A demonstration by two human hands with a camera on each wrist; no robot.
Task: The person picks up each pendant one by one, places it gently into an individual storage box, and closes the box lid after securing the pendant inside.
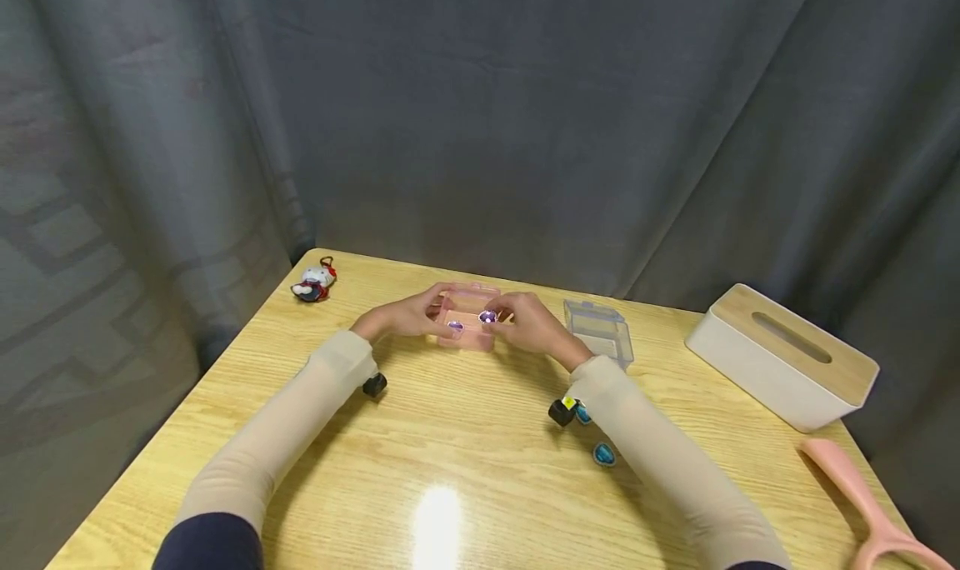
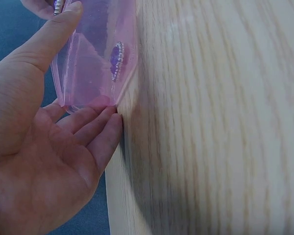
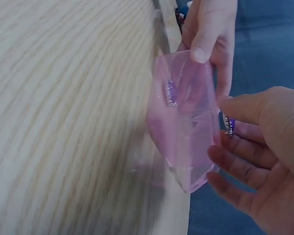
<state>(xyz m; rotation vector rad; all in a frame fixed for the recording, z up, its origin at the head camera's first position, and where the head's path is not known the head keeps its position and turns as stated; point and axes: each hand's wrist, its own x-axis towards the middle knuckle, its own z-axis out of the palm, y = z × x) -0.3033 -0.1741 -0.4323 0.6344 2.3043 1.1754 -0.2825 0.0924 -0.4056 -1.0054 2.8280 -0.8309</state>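
Near the far side of the table is a see-through pink plastic box [image 1: 468, 338], its lid raised at the back. My left hand [image 1: 408, 314] grips its left side, thumb at the top edge and fingers around the lower end, as the left wrist view shows. Inside the box lies a purple gem [image 2: 117, 61] with a beaded silver edge. Over the box's right part, my right hand [image 1: 528, 324] pinches a second purple gem [image 1: 487, 317] between thumb and index finger. The right wrist view shows this gem [image 3: 229, 126] partly hidden by the fingers.
Right of my right hand stands a clear greyish box [image 1: 618, 341], lid raised. Two blue gems [image 1: 603, 454] lie by my right forearm, one partly covered. Farther right are a white tissue box [image 1: 765, 374] with wooden top and a pink handled object [image 1: 847, 482]. A plush charm [image 1: 315, 281] sits far left.
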